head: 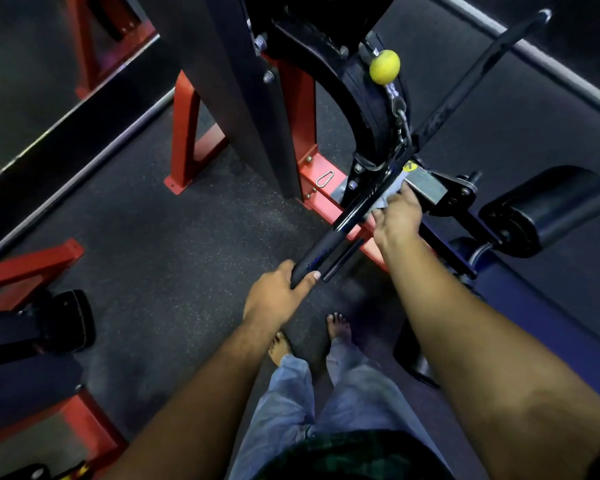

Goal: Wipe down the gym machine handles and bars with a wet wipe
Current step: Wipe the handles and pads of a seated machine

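Left hand (278, 292) grips bar (357, 206); right hand (397, 216) presses wipe (390, 195) above speckled rubber floor (160, 237).

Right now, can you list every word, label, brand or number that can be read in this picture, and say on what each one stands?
No text can be read here.
Yellow sticker on the grey metal block: a dark mark, mostly hidden, unreadable.
Blue marks on the bar's black grip, held by the left hand: too blurred to read.
Wipe under the right hand: no print visible.

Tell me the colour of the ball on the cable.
Yellow; the ball shows best in the head view.
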{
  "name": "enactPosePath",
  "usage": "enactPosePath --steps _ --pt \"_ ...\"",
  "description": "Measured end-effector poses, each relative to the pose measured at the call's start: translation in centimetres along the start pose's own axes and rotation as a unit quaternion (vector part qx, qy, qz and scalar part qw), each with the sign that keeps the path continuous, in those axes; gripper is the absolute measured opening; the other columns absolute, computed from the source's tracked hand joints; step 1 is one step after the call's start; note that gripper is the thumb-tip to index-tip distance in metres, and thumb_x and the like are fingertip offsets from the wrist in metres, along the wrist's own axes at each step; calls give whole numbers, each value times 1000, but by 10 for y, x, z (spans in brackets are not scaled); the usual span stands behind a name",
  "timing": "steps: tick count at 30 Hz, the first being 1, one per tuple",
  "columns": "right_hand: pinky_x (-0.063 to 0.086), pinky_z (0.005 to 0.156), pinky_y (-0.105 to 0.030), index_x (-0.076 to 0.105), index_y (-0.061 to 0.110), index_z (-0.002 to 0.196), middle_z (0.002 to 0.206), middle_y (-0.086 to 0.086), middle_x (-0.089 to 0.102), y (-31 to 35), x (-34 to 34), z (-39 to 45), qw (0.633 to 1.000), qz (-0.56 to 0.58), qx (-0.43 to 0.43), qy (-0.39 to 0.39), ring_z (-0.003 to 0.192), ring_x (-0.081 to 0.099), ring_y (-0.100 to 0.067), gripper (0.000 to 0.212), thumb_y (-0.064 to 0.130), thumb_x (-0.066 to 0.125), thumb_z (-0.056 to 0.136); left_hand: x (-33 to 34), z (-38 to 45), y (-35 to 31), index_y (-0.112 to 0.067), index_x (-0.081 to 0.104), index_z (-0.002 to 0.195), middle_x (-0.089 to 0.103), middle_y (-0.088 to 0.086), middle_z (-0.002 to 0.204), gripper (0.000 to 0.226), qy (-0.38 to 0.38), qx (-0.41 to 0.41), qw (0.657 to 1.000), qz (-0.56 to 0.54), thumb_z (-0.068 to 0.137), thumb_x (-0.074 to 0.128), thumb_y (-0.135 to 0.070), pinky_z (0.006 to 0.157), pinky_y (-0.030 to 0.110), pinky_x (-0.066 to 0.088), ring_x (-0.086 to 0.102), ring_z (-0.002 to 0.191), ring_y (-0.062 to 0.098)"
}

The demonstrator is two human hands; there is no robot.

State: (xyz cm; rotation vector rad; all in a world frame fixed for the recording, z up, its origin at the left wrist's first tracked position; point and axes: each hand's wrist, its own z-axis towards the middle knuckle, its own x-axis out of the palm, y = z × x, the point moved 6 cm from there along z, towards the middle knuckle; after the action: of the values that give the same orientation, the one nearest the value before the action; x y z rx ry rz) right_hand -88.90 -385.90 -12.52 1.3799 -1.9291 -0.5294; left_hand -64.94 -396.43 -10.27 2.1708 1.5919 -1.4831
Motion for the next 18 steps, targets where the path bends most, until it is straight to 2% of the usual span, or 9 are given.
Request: enactPosePath --steps 2,4,6,8,10,12,13,15,18 --pt "60 75 -35 62 1 120 95 -11 72 -5 8 1 998 -65 14 20 76 71 -22 45 -13 27 96 1 -1 -1 -24 54 101 61 -3 72 49 3 0 1000 -1 95 48 -72 62 37 51 62 69 20" --pt "59 74 -31 63 0 123 101 -10 71 -21 4 -11 992 -114 43 24 82 69 -20 44 -11 30 96 1 -2 -1 -25 54 101 60 -4 71 47 4 0 1000 -1 96 48 -71 63 37 51 62 69 19" --pt "58 66 -30 65 5 110 95 -9 68 -44 -9 -29 986 -137 80 43 76 65 -19 42 -13 30 93 0 -3 -1 -24 54 103 59 -5 71 46 3 1 1000 5 96 49 -70 63 36 50 62 70 21" --pt "59 65 -33 62 11 95 84 -7 67 -66 -20 -46 982 -116 134 61 70 64 -19 38 -11 32 92 -3 -2 1 -24 54 105 59 -5 72 47 -5 8 1000 16 96 49 -70 63 37 49 64 73 24" --pt "59 56 -29 59 11 87 71 -5 66 -67 -16 -49 982 -31 166 85 60 63 -16 30 0 32 97 -6 -2 2 -24 54 109 60 -3 75 49 -11 18 999 26 96 48 -71 63 37 50 66 76 26" --pt "47 42 -21 55 15 82 59 2 59 -50 -6 -30 981 62 164 85 46 55 -9 31 20 35 105 -9 -3 4 -26 55 115 61 -2 79 51 -15 21 999 33 96 47 -72 65 38 51 66 78 27" --pt "44 41 -19 56 16 85 61 4 58 -38 0 -19 980 93 154 81 46 54 -7 33 32 39 108 -10 -4 6 -26 55 116 61 -2 81 51 -17 21 999 33 96 47 -72 66 39 52 66 78 27" --pt "53 51 -22 60 14 93 71 1 61 -19 11 -2 984 110 116 73 52 61 -10 44 51 40 106 -10 -7 10 -26 55 118 62 -1 82 52 -24 20 999 32 95 47 -72 67 39 53 66 79 27" --pt "56 57 -25 64 15 92 82 -7 65 -27 18 -5 992 40 82 88 56 64 -14 59 62 30 104 -8 -12 15 -26 55 116 62 -2 81 52 -32 14 999 22 95 47 -73 64 38 50 66 79 27"
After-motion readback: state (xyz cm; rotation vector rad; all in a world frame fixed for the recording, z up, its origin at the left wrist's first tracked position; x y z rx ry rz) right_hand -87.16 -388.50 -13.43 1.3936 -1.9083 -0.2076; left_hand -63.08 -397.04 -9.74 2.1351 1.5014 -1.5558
